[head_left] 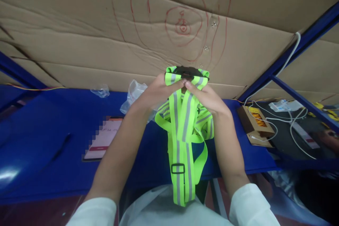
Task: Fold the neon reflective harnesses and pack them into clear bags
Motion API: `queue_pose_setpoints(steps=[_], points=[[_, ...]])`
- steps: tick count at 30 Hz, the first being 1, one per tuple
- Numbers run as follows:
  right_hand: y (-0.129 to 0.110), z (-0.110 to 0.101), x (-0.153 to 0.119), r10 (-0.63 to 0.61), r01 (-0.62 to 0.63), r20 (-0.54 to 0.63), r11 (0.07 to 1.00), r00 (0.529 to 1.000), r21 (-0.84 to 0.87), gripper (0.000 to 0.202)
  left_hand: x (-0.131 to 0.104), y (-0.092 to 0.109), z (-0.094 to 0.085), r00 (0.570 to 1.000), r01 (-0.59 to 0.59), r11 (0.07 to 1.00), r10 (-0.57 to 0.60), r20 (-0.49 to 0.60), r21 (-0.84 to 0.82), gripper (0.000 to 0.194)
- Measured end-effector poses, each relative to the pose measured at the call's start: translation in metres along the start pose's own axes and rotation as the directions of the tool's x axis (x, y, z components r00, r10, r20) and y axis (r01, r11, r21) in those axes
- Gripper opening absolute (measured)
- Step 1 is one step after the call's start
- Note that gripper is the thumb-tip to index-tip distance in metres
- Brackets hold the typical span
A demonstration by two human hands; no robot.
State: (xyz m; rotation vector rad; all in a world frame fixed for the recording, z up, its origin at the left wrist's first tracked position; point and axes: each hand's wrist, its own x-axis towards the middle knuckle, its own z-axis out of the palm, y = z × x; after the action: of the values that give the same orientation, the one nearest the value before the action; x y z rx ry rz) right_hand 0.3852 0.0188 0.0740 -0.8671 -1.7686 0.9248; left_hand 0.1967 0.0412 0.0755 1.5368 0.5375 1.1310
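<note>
A bundle of neon-green straps with grey reflective stripes (186,123) hangs from both hands above the front part of the blue table. My left hand (162,90) is closed on its upper left side, the thumb lying over the strap. On the upper right side, my right hand (206,95) grips it too, and the two thumb tips meet near the middle. A black buckle (187,71) sits at the top between the hands. Lower down, a black rectangular slider (178,168) shows on one strap. Most fingers are hidden behind the straps.
A tablet (104,137) lies on the blue table (53,120) at the left. Clear plastic bags (135,93) rest near the cardboard wall (79,35). At the right are an open cardboard box (255,122), white cables (284,67), a blue frame, and another person's hand (329,139).
</note>
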Motion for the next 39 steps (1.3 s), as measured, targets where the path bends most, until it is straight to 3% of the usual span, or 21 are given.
queue_pose_setpoints(steps=[4,9,14,17,22,25,29,31,36,39], points=[[0.006,0.000,0.006,-0.018,0.017,-0.030,0.998,0.999,-0.060,0.061,0.001,-0.006,0.004,0.995,0.092,0.980,-0.087,0.040,-0.176,0.046],[0.010,-0.008,0.002,-0.037,0.053,0.100,0.987,0.994,-0.153,0.053,0.007,-0.020,0.000,0.964,0.266,0.930,-0.250,0.094,-0.256,0.045],[0.012,-0.025,-0.004,-0.019,0.074,0.201,0.960,0.979,-0.270,0.048,0.007,-0.026,-0.004,0.961,0.262,0.945,-0.235,0.148,-0.198,0.059],[0.015,-0.035,-0.006,0.033,0.007,0.214,0.984,0.976,-0.180,0.053,0.006,-0.022,-0.005,0.966,0.236,0.955,-0.210,0.150,-0.180,0.061],[0.015,-0.032,-0.004,0.086,-0.091,0.100,0.995,0.991,0.046,0.061,0.008,-0.014,-0.006,0.993,0.100,0.980,-0.109,-0.045,-0.174,0.051],[0.011,-0.021,-0.002,0.119,-0.122,0.130,0.992,0.984,0.014,0.058,0.012,-0.016,-0.002,0.982,0.057,0.991,-0.078,-0.169,-0.125,0.048],[0.013,-0.016,-0.001,0.152,-0.147,0.142,0.988,0.978,-0.043,0.053,0.017,-0.023,0.007,0.947,-0.081,0.993,0.104,-0.305,0.085,0.037],[0.017,-0.018,0.001,0.125,-0.118,0.101,0.990,0.987,-0.077,0.047,0.017,-0.025,0.009,0.941,-0.109,0.987,0.140,-0.309,0.116,0.034],[0.027,-0.020,0.006,0.152,-0.160,-0.122,0.985,0.981,-0.059,0.037,0.012,-0.020,0.007,0.981,-0.032,0.999,0.035,-0.193,0.021,0.038],[0.022,-0.017,0.006,0.223,-0.224,-0.132,0.975,0.966,0.007,0.037,0.009,-0.015,0.004,0.990,0.003,1.000,-0.005,-0.139,-0.017,0.036]])
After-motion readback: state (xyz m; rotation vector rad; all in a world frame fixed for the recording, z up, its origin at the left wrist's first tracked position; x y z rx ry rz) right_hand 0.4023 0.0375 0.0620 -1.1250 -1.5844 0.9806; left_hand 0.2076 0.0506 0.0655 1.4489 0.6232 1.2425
